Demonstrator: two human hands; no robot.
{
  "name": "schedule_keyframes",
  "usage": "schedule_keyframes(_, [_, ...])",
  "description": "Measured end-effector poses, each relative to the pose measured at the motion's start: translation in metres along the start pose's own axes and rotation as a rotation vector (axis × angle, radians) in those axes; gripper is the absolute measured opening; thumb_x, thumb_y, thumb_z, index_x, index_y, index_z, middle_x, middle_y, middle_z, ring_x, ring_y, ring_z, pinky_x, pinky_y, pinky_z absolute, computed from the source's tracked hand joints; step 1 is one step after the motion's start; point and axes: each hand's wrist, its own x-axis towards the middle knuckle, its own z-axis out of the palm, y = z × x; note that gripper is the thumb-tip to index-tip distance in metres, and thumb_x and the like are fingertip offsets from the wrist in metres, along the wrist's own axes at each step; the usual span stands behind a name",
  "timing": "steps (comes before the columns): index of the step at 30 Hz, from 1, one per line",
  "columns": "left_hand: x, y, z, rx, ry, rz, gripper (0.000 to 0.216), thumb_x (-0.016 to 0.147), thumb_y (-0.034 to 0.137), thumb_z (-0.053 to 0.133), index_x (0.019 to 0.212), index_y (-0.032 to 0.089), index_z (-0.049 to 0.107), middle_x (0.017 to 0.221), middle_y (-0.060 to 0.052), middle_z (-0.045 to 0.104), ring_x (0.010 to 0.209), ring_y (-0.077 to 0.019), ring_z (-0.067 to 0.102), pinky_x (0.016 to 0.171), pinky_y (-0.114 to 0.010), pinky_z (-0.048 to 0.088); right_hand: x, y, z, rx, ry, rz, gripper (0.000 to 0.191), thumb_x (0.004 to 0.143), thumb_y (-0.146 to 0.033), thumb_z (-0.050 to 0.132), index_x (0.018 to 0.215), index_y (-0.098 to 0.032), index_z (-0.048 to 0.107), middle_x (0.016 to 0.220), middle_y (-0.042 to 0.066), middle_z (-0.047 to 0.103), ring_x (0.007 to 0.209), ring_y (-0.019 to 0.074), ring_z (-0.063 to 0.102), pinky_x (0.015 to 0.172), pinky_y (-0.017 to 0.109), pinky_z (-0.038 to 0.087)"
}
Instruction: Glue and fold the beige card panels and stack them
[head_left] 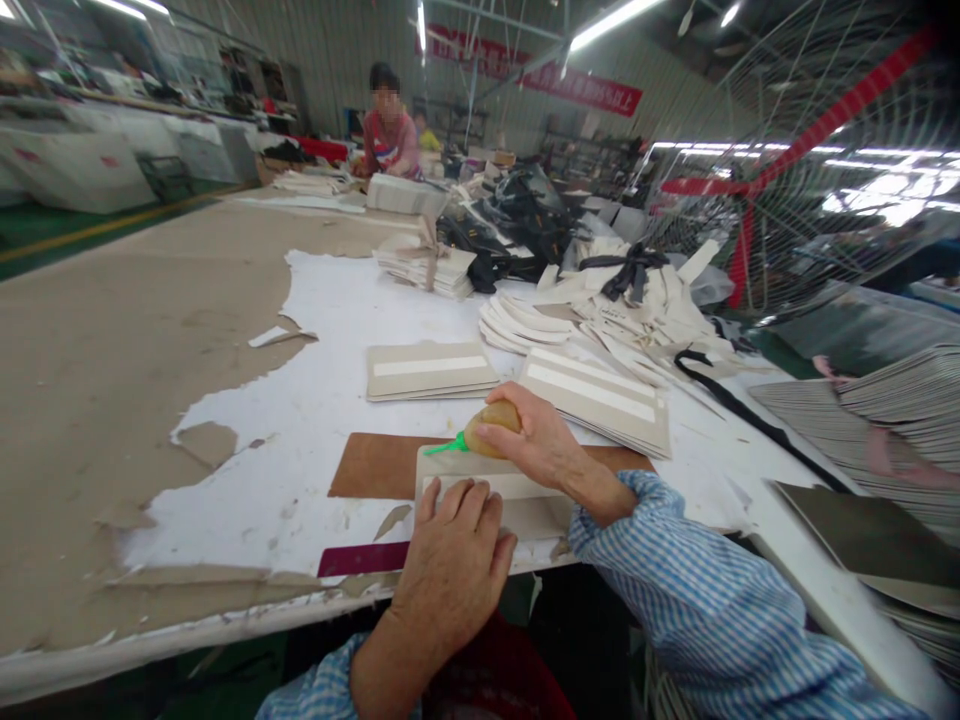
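Your right hand (544, 440) has its fingers clamped around a squeeze bottle (501, 415), above the far edge of the grey panel (534, 517). The green nozzle (448, 446) points at the panel's far left corner; you cannot tell from here whether its tip touches. Your left hand (454, 558) lies on the panel's near part, fingers close together, straight and gripping nothing.

The panel lies over a brown strip (375, 466) that sticks out on both its sides. Squeeze too hard, or let the nozzle drift past that corner, and whatever the bottle holds could land on the strip. Let your left fingers ease off and the panel could slide or turn under the nozzle. The torn white paper (255, 470) under the panel could shift too, and the scrap (392, 521) left of the panel might stick. Swing your wrist wide and you could knock the panel stack (592, 390) beyond it.
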Motion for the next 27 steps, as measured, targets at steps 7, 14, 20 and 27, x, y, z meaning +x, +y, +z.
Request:
schedule_keyframes(7, [0.001,0.000,-0.003,0.010,-0.005,0.008,0.035,0.100,0.037,0.048,0.128,0.020,0.062,0.136,-0.009,0.066,0.129,-0.0300,0.055,0.118,-0.064,0.035,0.012,-0.031,-0.004,-0.223,-0.045,-0.027,0.014,0.085,-0.032,0.059,0.092,-0.020,0.058,0.086,0.003,0.063,0.075,0.0179,0.053,0.070,0.031,0.038])
schedule_keyframes(14, [0.001,0.000,-0.003,-0.008,-0.024,-0.018,0.034,0.099,0.037,0.050,0.128,0.021,0.062,0.137,-0.008,0.066,0.131,-0.0303,0.055,0.120,-0.065,0.034,0.020,-0.043,-0.003,-0.424,-0.056,-0.076,0.019,0.087,-0.032,0.056,0.099,-0.019,0.063,0.093,0.007,0.068,0.077,0.0197,0.055,0.068,0.032,0.034])
schedule_keyframes(20, [0.002,0.002,-0.006,-0.003,-0.014,-0.002,0.034,0.100,0.037,0.049,0.127,0.021,0.062,0.134,-0.009,0.067,0.128,-0.0314,0.056,0.117,-0.066,0.036,0.022,-0.048,-0.001,-0.458,-0.055,-0.078,0.021,0.089,-0.033,0.055,0.102,-0.019,0.064,0.095,0.008,0.071,0.078,0.0203,0.057,0.067,0.032,0.034])
schedule_keyframes(27, [0.000,0.000,-0.003,0.000,-0.026,-0.008,0.034,0.099,0.037,0.050,0.128,0.021,0.062,0.137,-0.008,0.065,0.130,-0.0306,0.055,0.120,-0.065,0.034,0.023,-0.048,-0.005,-0.493,-0.069,-0.043,0.022,0.090,-0.033,0.055,0.104,-0.020,0.065,0.095,0.008,0.072,0.077,0.0210,0.059,0.065,0.032,0.034])
